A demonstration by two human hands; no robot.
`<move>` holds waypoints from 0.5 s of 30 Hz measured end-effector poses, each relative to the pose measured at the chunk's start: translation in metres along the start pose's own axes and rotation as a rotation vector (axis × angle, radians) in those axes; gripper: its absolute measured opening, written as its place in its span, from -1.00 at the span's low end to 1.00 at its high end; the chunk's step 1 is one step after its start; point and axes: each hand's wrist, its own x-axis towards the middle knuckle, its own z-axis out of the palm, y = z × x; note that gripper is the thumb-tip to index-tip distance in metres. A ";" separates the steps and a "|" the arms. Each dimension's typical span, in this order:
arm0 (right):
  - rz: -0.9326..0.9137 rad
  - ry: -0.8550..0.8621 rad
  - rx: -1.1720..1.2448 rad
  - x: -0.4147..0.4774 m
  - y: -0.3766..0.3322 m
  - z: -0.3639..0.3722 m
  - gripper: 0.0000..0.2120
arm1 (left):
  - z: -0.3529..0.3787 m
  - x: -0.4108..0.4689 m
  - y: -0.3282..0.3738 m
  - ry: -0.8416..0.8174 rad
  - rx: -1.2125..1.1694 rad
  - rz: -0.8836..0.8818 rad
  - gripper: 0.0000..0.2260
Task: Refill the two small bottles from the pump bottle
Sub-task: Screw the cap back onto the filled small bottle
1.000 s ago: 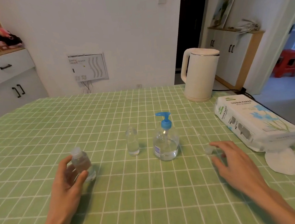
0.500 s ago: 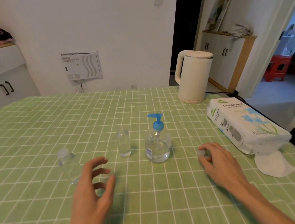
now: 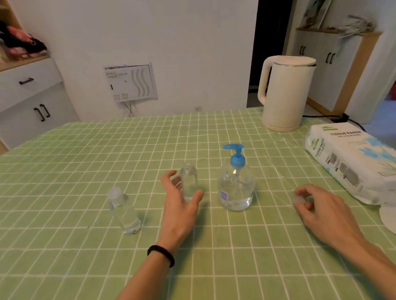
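Head: small bottle (image 3: 189, 179) between fingers (image 3: 168, 177) of left hand (image 3: 179, 208)

"TISSUE PAPER" in capital letters on the white tissue pack (image 3: 349, 161)

near edge: bare tablecloth (image 3: 225, 266), roomy
far left: wide open
middle small bottle (image 3: 189, 179) to pump bottle (image 3: 237, 189): tight squeeze
right side: tissue pack (image 3: 359, 163) and kettle (image 3: 282, 93) blocking

Wears a thin, plain black band (image 3: 161, 254) snug round the wrist of the left hand (image 3: 180, 205). Leaves the right hand (image 3: 322, 211) and both forearms bare.
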 end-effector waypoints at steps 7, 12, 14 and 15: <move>-0.054 0.022 0.038 -0.007 0.002 -0.003 -0.79 | 0.000 0.009 -0.002 0.001 0.026 0.060 -0.65; -0.015 0.028 0.196 -0.024 -0.005 -0.011 -0.80 | -0.015 -0.009 0.000 -0.059 -0.033 0.041 -0.61; -0.002 0.017 0.284 -0.036 -0.008 -0.015 -0.84 | -0.024 -0.026 -0.002 -0.098 -0.050 0.047 -0.59; 0.004 0.002 0.330 -0.041 -0.010 -0.016 -0.85 | -0.028 -0.034 -0.003 -0.115 -0.053 0.051 -0.59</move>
